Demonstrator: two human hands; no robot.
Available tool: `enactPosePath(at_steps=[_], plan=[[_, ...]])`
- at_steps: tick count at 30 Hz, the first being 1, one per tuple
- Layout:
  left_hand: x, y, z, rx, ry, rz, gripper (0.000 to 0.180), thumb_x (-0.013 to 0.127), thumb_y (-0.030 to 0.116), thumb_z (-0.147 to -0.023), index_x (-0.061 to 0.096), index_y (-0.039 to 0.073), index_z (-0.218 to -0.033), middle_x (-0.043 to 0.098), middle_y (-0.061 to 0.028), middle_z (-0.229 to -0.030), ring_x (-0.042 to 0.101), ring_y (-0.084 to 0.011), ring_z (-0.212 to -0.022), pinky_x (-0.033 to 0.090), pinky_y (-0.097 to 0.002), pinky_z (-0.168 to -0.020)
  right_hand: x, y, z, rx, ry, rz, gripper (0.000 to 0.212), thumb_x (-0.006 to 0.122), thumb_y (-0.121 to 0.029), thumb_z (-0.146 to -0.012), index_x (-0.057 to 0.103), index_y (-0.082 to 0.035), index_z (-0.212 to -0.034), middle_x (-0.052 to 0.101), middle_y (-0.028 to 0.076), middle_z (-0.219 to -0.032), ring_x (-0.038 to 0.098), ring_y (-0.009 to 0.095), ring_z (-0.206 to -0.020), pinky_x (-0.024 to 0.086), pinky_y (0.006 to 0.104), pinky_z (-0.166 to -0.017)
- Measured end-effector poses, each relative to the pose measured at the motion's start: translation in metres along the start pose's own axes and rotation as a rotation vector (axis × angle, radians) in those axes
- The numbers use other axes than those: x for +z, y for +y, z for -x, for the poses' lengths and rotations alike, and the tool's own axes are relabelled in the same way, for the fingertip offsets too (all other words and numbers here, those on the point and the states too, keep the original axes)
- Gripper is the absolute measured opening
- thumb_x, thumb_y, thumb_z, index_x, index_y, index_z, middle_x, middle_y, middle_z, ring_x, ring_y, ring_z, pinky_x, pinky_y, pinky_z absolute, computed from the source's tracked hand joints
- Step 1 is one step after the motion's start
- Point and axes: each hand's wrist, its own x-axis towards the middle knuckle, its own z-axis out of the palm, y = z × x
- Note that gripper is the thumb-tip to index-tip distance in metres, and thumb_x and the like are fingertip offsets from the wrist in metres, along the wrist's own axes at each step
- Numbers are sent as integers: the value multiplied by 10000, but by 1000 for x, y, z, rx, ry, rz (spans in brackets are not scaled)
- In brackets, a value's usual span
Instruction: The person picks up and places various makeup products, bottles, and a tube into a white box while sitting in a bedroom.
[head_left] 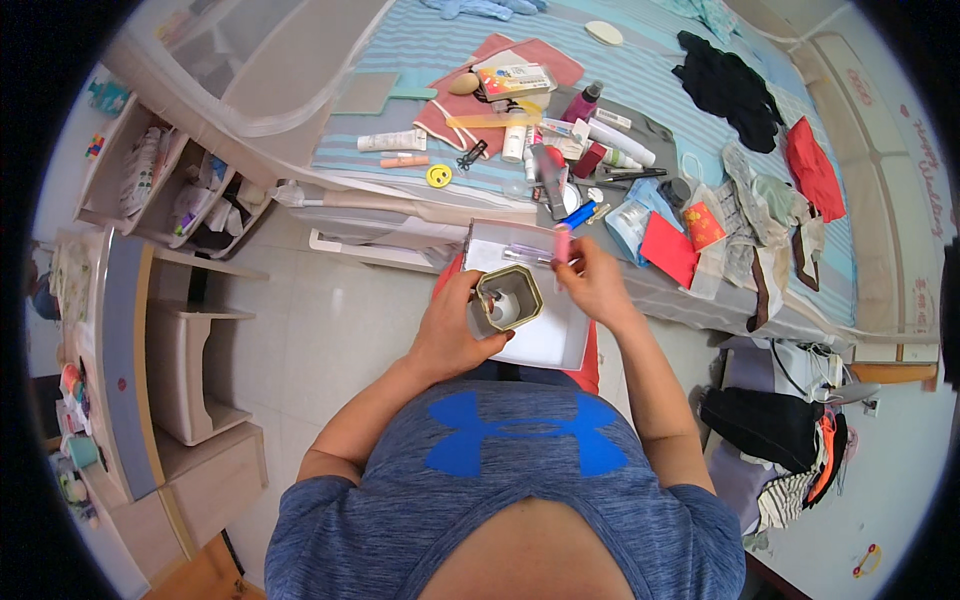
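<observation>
My left hand (447,331) is wrapped round an octagonal metal tin (528,272), its open top toward me. Inside the tin a white rounded item (503,305) shows; its kind I cannot make out. Between thumb and fingers, my right hand (597,283) pinches a small pink tube (562,243), held upright over the right side of a white shallow box (553,338). The box rests on my lap. A clear slim item with purplish parts (527,254) lies in it, beside the tin's far edge.
The bed (385,40) ahead bears cosmetics, a pink cloth (560,62), a white cream tube (391,141), a yellow smiley disc (439,176), red envelopes (669,249) and black clothing (728,90). Shelves (170,180) and a desk (125,350) stand left; a black bag (762,428) sits right.
</observation>
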Motion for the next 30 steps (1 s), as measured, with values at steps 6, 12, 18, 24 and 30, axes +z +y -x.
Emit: enactPosePath(at_steps=[6,12,18,24,30], plan=[[3,3,-4,37,7,-5,713,829,156,-631,440,-38,-1197,550,-195,-1065,582,-354,-972,481,-415,-814,-40,-14,24,69,84,-697,220,579,-71,-917,465,-20,-1098,666,86,-912,644,151,-730,499,258,-604],[5,2,-4,50,3,-10,709,826,159,-635,441,-38,-1197,550,-201,-1072,580,-357,-977,479,-419,-817,-46,-28,36,37,118,-855,236,564,-214,-964,521,-20,-1091,671,111,-964,649,153,-770,517,259,-623],[5,-1,-2,52,2,-19,713,822,157,-638,436,-39,-1205,546,-209,-1082,578,-362,-986,479,-419,-825,-40,-33,36,22,135,-873,330,496,-324,-1001,490,-20,-1128,655,118,-917,654,176,-765,530,281,-630],[7,-2,-2,63,-2,-35,718,822,155,-634,433,-34,-1207,547,-209,-1079,580,-362,-985,482,-420,-828,-50,-52,44,167,-91,-938,322,443,-330,-1020,495,-36,-1139,627,91,-849,652,174,-714,531,303,-561],[6,-2,-3,62,-35,-58,726,831,150,-629,434,-15,-1213,553,-189,-1088,590,-348,-997,497,-406,-854,-63,-81,38,-497,-249,122,280,630,-206,-879,574,-48,-1103,623,173,-862,639,302,-716,493,403,-614]])
